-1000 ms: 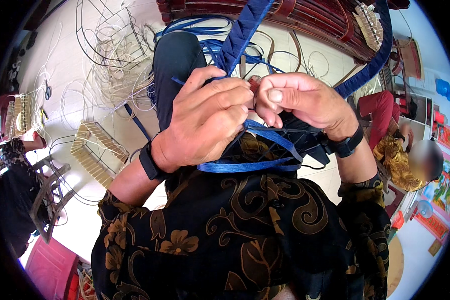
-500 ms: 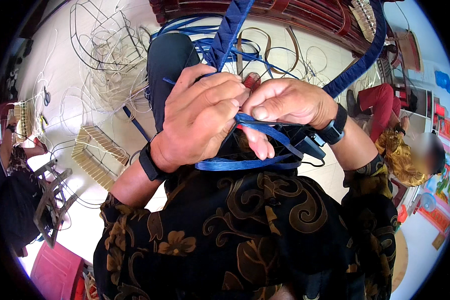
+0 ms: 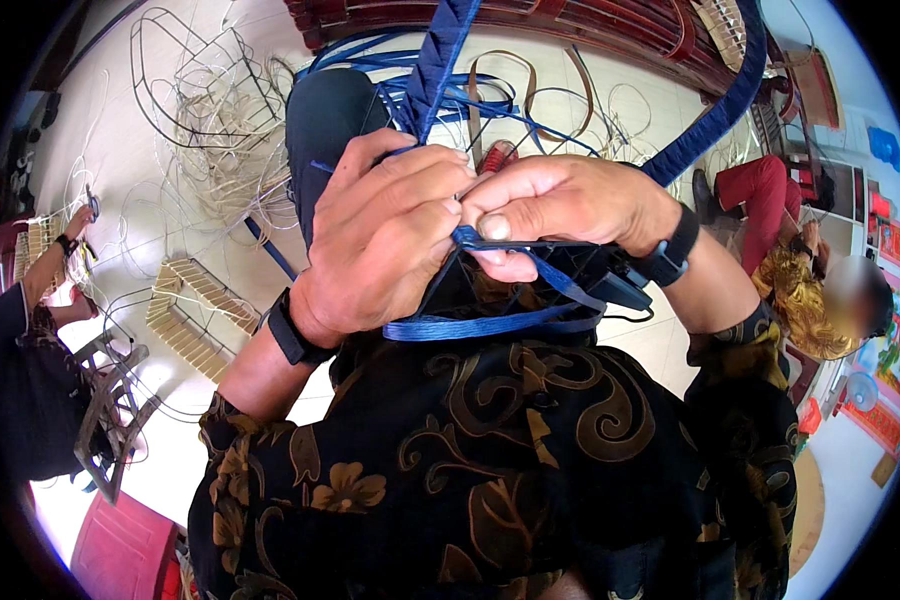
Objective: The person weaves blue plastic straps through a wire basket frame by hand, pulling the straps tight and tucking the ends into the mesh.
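In front of my chest, my left hand (image 3: pixel 385 235) is closed over the edge of a black wire frame (image 3: pixel 560 244), its fingers curled and partly hidden. My right hand (image 3: pixel 575 208) pinches at the same edge, thumb and forefinger together beside the left fingertips. Between the hands, a flat blue strip (image 3: pixel 560 282) is wound round the black bar, and its slack loops below the right hand and across my front. Beyond my hands rises a long arched handle (image 3: pixel 705 145) covered in blue wrapping. What exactly each set of fingertips grips is partly covered.
Blue strips (image 3: pixel 355 52) and a tangle of pale cord (image 3: pixel 225 140) lie on the tiled floor. A ribbed cream-wrapped frame (image 3: pixel 170 300) is at left. One co-worker's hand (image 3: pixel 78 222) holds scissors (image 3: pixel 92 205); another person in red trousers (image 3: pixel 755 195) sits at right. A dark red wooden bench (image 3: pixel 610 35) stands ahead.
Both my hands and the frame have shifted slightly left. My right fingers under the bar have drawn in toward the thumb. The co-worker at left has reached out and taken hold of the scissors.
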The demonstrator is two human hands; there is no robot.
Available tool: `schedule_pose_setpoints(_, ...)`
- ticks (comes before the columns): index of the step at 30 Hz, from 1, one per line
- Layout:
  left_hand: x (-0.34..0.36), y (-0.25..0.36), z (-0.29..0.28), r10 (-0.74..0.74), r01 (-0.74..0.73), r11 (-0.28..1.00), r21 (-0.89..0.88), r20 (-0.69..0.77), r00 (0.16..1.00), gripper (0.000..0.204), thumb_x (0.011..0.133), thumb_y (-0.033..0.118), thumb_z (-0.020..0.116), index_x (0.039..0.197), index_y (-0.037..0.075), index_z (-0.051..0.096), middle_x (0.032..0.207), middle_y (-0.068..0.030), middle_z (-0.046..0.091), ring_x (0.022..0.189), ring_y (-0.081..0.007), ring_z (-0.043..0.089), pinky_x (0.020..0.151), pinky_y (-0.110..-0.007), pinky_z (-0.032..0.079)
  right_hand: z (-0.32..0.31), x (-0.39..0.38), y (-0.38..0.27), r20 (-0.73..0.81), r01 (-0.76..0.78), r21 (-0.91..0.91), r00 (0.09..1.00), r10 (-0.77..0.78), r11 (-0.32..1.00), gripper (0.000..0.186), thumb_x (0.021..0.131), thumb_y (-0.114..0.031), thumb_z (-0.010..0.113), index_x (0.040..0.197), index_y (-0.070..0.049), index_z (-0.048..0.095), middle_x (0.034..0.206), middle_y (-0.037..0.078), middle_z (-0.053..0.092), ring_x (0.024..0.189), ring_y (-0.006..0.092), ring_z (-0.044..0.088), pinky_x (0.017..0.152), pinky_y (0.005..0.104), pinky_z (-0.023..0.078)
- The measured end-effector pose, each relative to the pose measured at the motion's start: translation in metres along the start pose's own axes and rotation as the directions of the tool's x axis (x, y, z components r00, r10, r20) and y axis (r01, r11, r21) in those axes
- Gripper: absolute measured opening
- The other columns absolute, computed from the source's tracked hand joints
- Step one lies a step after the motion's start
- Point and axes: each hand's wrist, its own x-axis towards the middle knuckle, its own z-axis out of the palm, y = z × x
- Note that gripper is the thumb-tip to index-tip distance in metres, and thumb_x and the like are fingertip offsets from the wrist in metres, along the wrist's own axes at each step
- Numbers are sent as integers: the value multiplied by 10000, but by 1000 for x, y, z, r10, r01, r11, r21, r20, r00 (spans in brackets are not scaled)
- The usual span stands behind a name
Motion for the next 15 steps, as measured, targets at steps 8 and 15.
schedule_pose_setpoints(8, 3, -2, 3, 64, -62, 998, 29, -75, 995, 304, 745, -4, 760, 991, 19, 581, 974, -185, 711, 919, -350, 710, 858, -494, 512, 40, -16, -29, -246, -85, -905, 904, -350, 417, 310, 1071, -282, 486, 936, -5, 519, 712, 158, 576, 677, 359, 617, 622, 427, 483)
schedule_pose_setpoints(15, 13, 3, -12, -16, 26, 995, -100, 96, 995, 200, 844, 116, 722, 1007, 37, 635, 1016, -112, 699, 972, -317, 689, 1001, -540, 418, 59, -19, -20, -270, -37, -916, 793, -546, 400, 315, 1058, -256, 488, 876, 0, 458, 751, 177, 463, 725, 390, 514, 676, 467, 412)
